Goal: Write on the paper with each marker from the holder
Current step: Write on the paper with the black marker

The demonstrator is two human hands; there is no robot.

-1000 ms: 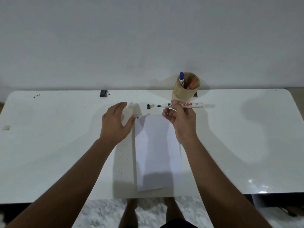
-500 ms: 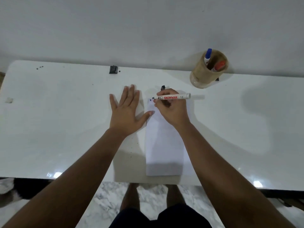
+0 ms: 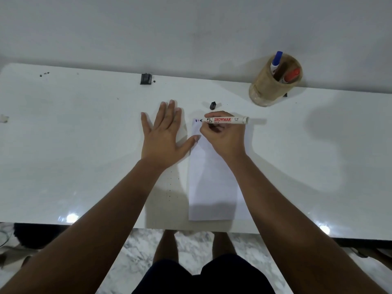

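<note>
A white sheet of paper (image 3: 212, 187) lies lengthwise on the white table (image 3: 74, 155). My right hand (image 3: 224, 139) grips an uncapped white marker (image 3: 227, 120) with red lettering, its black tip touching the paper's top left corner beside small blue and red marks. My left hand (image 3: 164, 136) lies flat on the table, fingers spread, its thumb pressing the paper's left edge. The black cap (image 3: 212, 105) lies just beyond the paper. A round wooden holder (image 3: 266, 88) at the back right contains a blue-capped marker (image 3: 276, 60) and a red-capped marker (image 3: 292, 74).
A small black object (image 3: 146, 78) sits at the table's back edge by the wall. Dark specks (image 3: 44, 74) lie at the back left and a small scrap (image 3: 3, 118) at the left edge. My legs and a marble floor (image 3: 191, 245) show below the near edge.
My left hand came down from the air to lie flat beside the paper. My right hand lowered the marker until its tip reached the paper's top corner. The view tilted downward.
</note>
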